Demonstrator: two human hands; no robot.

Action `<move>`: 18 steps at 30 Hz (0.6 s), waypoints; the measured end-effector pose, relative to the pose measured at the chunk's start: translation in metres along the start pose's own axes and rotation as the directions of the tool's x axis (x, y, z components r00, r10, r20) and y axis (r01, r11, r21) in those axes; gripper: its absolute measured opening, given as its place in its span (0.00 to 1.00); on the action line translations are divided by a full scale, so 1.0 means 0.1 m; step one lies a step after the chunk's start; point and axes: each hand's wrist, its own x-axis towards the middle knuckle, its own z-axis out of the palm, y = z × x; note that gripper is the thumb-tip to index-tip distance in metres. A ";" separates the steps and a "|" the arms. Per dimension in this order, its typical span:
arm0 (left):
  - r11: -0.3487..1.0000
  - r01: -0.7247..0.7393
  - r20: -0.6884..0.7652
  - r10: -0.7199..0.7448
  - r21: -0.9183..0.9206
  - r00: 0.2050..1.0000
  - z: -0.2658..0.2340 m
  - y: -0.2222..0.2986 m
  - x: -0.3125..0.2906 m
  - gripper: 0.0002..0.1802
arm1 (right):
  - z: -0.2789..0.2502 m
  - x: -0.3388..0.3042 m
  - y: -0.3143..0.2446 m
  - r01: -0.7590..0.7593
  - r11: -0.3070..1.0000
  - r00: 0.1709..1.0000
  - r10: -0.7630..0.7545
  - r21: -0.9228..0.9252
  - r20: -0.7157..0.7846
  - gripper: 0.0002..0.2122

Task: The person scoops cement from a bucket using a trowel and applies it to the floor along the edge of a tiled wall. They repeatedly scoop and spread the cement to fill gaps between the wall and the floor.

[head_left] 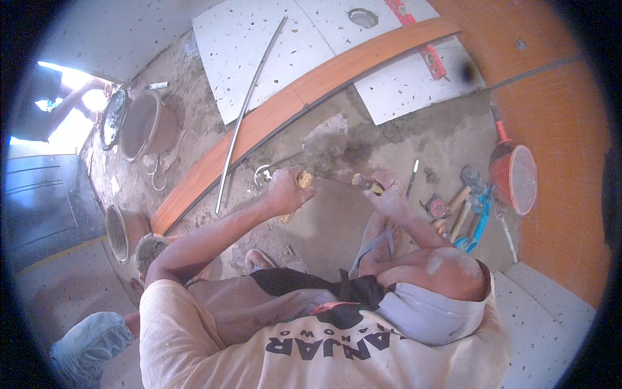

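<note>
My left hand (pixel 288 194) is closed around a wooden-handled tool (pixel 304 179), whose pale round handle end shows above the fingers. It looks like a trowel, its dark blade low over the wet mortar (pixel 337 207). To the right, my right hand (pixel 391 200) is closed on a smaller tool with a yellowish handle (pixel 377 188); the fingers hide most of it, so its kind is unclear. Mortar clumps (pixel 330 146) lie just beyond both hands. A white ring-shaped piece (pixel 262 175) rests beside my left hand.
A wood-look plank (pixel 337 71) and a metal bar (pixel 249 107) cross the speckled tiles (pixel 246 52). A red spirit level (pixel 433 61) lies there. Buckets (pixel 139 126) stand left, near another person's arms (pixel 68 104). A red bucket (pixel 515 175) and blue tool (pixel 481 217) sit right.
</note>
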 end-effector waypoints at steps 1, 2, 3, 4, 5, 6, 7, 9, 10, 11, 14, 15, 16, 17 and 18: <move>1.000 -0.006 0.003 0.006 0.004 1.000 0.01 -0.03 0.03 0.19 | -0.01 -0.01 -0.05 0.012 1.000 1.000 -0.012 0.004 -0.007 0.16; 1.000 -0.011 0.005 0.011 0.009 1.000 0.04 -0.10 0.07 0.19 | -0.02 0.00 -0.10 0.024 1.000 1.000 -0.024 0.008 -0.013 0.16; 1.000 -0.012 0.009 0.012 0.016 1.000 0.06 -0.14 0.08 0.20 | -0.02 0.01 -0.15 -0.001 1.000 1.000 0.001 -0.005 -0.006 0.16; 1.000 -0.003 0.000 0.003 0.008 1.000 0.08 -0.19 0.08 0.20 | -0.02 0.02 -0.19 -0.025 1.000 1.000 0.025 -0.019 0.001 0.17; 1.000 0.008 -0.010 -0.008 -0.001 1.000 0.10 -0.24 0.08 0.21 | -0.02 0.04 -0.20 -0.049 0.998 0.999 0.049 -0.032 0.009 0.17; 1.000 0.011 -0.016 -0.012 -0.011 1.000 0.10 -0.23 0.08 0.21 | -0.03 0.05 -0.18 -0.059 0.998 0.998 0.059 0.027 0.009 0.17; 1.000 -0.008 -0.018 0.009 0.017 1.000 0.10 -0.22 0.09 0.22 | -0.02 0.06 -0.14 -0.069 0.994 0.998 0.069 0.086 0.009 0.17; 0.996 -0.046 -0.025 0.048 0.071 0.999 0.09 -0.18 0.10 0.22 | -0.01 0.08 -0.02 -0.047 0.989 0.999 0.048 0.137 -0.002 0.18; 0.995 -0.050 -0.038 0.054 0.083 0.998 0.09 -0.16 0.10 0.22 | -0.01 0.09 0.06 -0.015 0.992 1.000 0.017 0.128 -0.014 0.18; 0.994 -0.056 -0.049 0.061 0.096 0.997 0.11 -0.12 0.10 0.23 | -0.01 0.08 0.14 0.016 0.993 1.000 -0.013 0.117 -0.027 0.18; 0.990 -0.010 -0.085 0.022 0.139 0.996 0.11 -0.21 0.08 0.24 | -0.19 0.13 -0.15 -0.173 0.944 0.984 0.152 0.281 0.096 0.18; 0.989 0.001 -0.090 0.013 0.151 0.996 0.13 -0.25 0.11 0.24 | -0.21 0.13 -0.13 -0.198 0.934 0.979 0.176 0.296 0.100 0.18; 0.992 0.021 -0.103 -0.007 0.127 0.995 0.13 -0.31 0.13 0.25 | -0.23 0.12 -0.10 -0.223 0.924 0.974 0.200 0.311 0.105 0.18; 0.994 0.041 -0.116 -0.029 0.103 0.993 0.12 -0.39 0.14 0.25 | -0.23 0.12 -0.06 -0.247 0.912 0.969 0.223 0.326 0.111 0.18; 0.995 0.062 -0.124 -0.052 0.079 0.991 0.11 -0.45 0.15 0.25 | -0.22 0.10 -0.03 -0.283 0.879 0.959 0.247 0.383 0.140 0.18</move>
